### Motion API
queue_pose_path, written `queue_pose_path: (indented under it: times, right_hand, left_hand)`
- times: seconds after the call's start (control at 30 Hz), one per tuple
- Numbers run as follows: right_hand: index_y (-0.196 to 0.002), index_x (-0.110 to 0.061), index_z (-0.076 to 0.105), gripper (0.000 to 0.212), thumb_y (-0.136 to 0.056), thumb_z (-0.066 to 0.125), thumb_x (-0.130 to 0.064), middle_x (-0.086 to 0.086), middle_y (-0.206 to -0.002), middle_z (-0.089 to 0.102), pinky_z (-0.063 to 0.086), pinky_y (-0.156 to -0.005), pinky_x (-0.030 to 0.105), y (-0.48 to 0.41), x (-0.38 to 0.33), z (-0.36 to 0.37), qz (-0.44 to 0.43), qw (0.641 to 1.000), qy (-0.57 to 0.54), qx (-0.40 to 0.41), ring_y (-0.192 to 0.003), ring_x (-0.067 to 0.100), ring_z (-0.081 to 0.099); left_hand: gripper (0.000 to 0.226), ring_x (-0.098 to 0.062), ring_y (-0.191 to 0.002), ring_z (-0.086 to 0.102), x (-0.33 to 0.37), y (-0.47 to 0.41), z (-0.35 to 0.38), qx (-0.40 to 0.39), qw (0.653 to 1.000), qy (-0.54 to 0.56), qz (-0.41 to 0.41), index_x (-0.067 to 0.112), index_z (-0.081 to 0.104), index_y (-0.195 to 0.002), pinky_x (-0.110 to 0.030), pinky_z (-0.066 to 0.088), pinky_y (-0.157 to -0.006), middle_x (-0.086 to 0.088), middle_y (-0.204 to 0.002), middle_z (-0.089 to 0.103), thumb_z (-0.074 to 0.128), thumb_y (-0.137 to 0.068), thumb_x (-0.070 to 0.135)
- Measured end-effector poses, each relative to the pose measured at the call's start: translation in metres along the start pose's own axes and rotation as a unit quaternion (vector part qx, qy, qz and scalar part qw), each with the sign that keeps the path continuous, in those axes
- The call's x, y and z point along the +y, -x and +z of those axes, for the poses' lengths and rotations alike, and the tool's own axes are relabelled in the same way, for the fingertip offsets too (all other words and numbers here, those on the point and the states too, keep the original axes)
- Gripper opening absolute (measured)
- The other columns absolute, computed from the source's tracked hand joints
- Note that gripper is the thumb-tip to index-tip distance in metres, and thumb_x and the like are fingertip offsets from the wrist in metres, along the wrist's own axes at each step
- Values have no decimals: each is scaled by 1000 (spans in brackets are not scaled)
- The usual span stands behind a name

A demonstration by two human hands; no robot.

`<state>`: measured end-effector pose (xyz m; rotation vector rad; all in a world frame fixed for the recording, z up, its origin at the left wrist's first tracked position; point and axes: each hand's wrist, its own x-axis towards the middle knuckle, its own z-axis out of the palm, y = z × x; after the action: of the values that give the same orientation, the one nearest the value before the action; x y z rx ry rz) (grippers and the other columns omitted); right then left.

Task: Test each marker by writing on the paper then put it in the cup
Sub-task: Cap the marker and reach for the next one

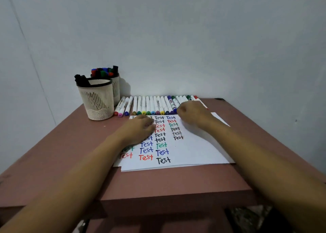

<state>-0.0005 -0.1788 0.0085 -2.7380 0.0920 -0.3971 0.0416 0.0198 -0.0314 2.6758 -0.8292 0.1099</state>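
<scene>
A white paper (194,150) covered with several coloured "Test" words lies on the brown table (158,183). Behind it lies a row of white markers (151,106) with coloured caps. Two beige mesh cups stand at the back left: the near cup (97,100) holds a few black markers, and the far cup (115,86) holds several mixed colours. My left hand (139,127) rests palm down on the paper's upper left. My right hand (192,113) sits over the right end of the marker row with its fingers curled. Whether it grips a marker is hidden.
A pale wall (176,39) rises right behind the table. The table's front edge (176,195) is near me, with a dark floor below it. A few markers (191,97) stick out beyond my right hand.
</scene>
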Motion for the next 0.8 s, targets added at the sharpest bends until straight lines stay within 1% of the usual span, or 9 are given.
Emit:
queue_pose_path:
  times: [0.13, 0.27, 0.37, 0.43, 0.53, 0.63, 0.7, 0.77, 0.8]
  right_hand:
    - [-98, 0, 60, 20, -91, 43, -5, 17, -97, 63, 31, -51, 25, -39, 30, -14, 121, 990, 12, 74, -76, 27, 49]
    - [-108, -1, 57, 20, -89, 50, -4, 17, -112, 63, 35, -63, 28, -53, 63, -11, 193, 979, 27, 55, -98, 33, 59]
    - [-107, -4, 57, 18, -90, 52, -11, 7, -92, 62, 29, -49, 27, -60, 71, -6, 215, 975, 46, 29, -82, 28, 52]
    - [-108, -5, 56, 20, -90, 50, -11, 3, -79, 51, 29, -52, 26, -64, 70, -4, 228, 972, 62, 16, -84, 27, 50]
    - [-93, -5, 54, 6, -89, 52, -9, 5, -89, 52, 33, -59, 26, -67, 69, -1, 254, 966, 37, 31, -92, 28, 52]
    - [-71, -6, 42, 21, -89, 52, -7, 8, -91, 54, 30, -52, 27, -70, 75, 5, 270, 960, -12, 69, -85, 27, 51]
    - [-70, -9, 44, 22, -90, 52, -5, 8, -83, 54, 27, -47, 27, -68, 76, 9, 281, 950, -70, 116, -79, 25, 50]
    - [-90, -5, 55, 6, -88, 50, -3, 10, -92, 59, 35, -53, 27, -63, 74, 10, 286, 932, -135, 177, -80, 25, 54]
    - [-104, -2, 55, 17, -88, 49, -2, 12, -100, 61, 40, -59, 30, -60, 71, 9, 288, 923, -154, 204, -83, 26, 55]
  left_hand:
    - [51, -20, -132, 36, -2, -2, 0, 1, 1000, -6, 1, 18, 41, -140, -36, 30, -108, -5, -147, 35, 35, -97, 45]
    - [51, -20, -132, 35, 0, -2, 0, 1, 1000, -8, 2, 19, 41, -140, -36, 29, -108, -5, -147, 35, 36, -97, 45]
    - [50, -19, -131, 36, 1, -2, -1, 3, 1000, -14, 5, 19, 42, -139, -36, 30, -108, -4, -147, 36, 36, -97, 45]
    - [50, -19, -131, 37, 0, -3, -1, 2, 1000, -20, 5, 20, 42, -139, -35, 31, -107, -4, -146, 36, 36, -97, 45]
    - [49, -19, -130, 38, 0, -4, -1, 1, 1000, -18, 4, 20, 42, -139, -35, 32, -107, -4, -145, 37, 37, -96, 45]
    - [49, -20, -129, 38, 2, -4, -3, 3, 1000, -20, 4, 20, 42, -139, -34, 32, -106, -5, -145, 37, 37, -97, 44]
    - [48, -19, -129, 38, 2, -3, -4, -1, 1000, -20, 2, 21, 43, -138, -34, 32, -106, -4, -145, 37, 37, -97, 44]
    - [46, -19, -129, 38, 2, -2, -3, 1, 1000, -18, 0, 22, 43, -138, -35, 32, -105, -4, -144, 38, 35, -98, 44]
    - [45, -19, -129, 39, 2, -2, -4, 6, 1000, -14, -2, 23, 43, -138, -36, 33, -105, -4, -143, 39, 33, -98, 42]
